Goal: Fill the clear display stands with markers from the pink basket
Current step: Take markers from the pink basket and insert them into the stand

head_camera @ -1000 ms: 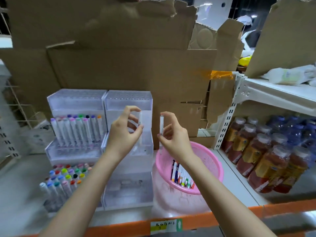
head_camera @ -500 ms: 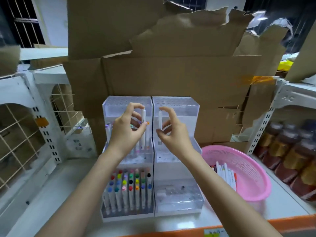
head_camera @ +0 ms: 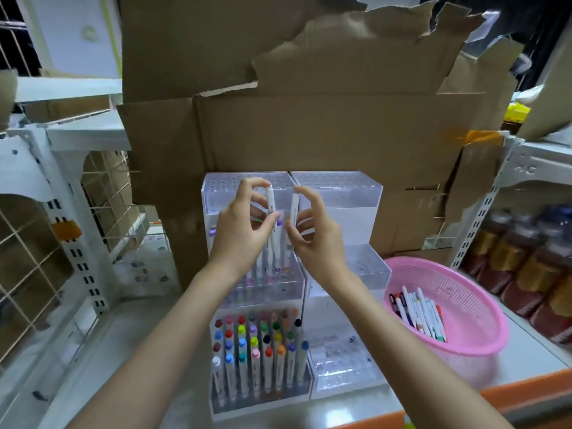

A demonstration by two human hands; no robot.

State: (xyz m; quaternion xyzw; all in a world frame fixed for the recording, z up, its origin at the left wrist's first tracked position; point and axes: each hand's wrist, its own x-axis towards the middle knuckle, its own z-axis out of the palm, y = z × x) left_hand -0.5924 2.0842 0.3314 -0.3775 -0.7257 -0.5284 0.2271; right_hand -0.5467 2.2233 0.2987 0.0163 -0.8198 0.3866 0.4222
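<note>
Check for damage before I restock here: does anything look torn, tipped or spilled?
Only the cardboard backing behind the clear display stands is ragged along its top edge. The stands sit upright, nothing spilled.

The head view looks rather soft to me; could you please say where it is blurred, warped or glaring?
Head view: soft throughout, shelf uprights bow from wide-angle distortion; bottles at right are dim and smeared; glare washes the clear stands.

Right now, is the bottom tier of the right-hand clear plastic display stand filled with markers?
No, the bottom tier of the right clear display stand shows only bare holes, while the left stand's bottom tier is packed with coloured-cap markers.
</note>
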